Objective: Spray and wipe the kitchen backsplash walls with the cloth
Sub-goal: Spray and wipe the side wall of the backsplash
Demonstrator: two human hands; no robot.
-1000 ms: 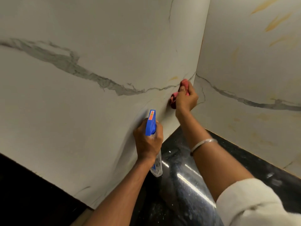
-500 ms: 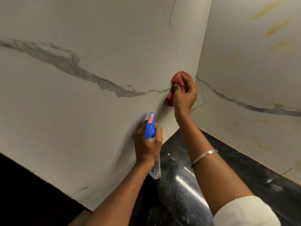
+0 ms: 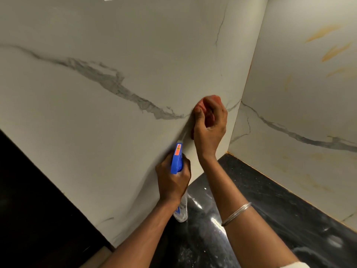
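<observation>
The step in hand appears to be wiping the backsplash wall [image 3: 96, 144] close to the corner. The right hand [image 3: 209, 126] has its fingers curled round the bunched red cloth [image 3: 209, 99] and presses it against the wall. The cloth shows above the fingers and between them. The left hand [image 3: 172, 183], just below the right hand and nearer the person, grips the spray bottle [image 3: 176, 161] round its neck, with the blue head pointing up at the wall beneath the cloth. Whether a finger rests on the trigger cannot be told. For good coverage, open the bunch so that more cloth lies flat under the palm. Apply even pressure and work in overlapping strokes from above the hand downward, so that run-off is collected rather than spread. Carry each stroke past the hand into the corner seam, where residue is likely to lodge. Hold the nozzle clear of the right wrist before any spraying. The adjoining wall [image 3: 299, 117], beyond the right hand, carries yellowish streaks [image 3: 320, 33] high above hand level. These probably need a direct spray and a short soak before wiping. Finish along the bottom edge, where the wall meets the dark surface [image 3: 270, 200] below both hands. Turn the cloth to a clean face once it soils.
</observation>
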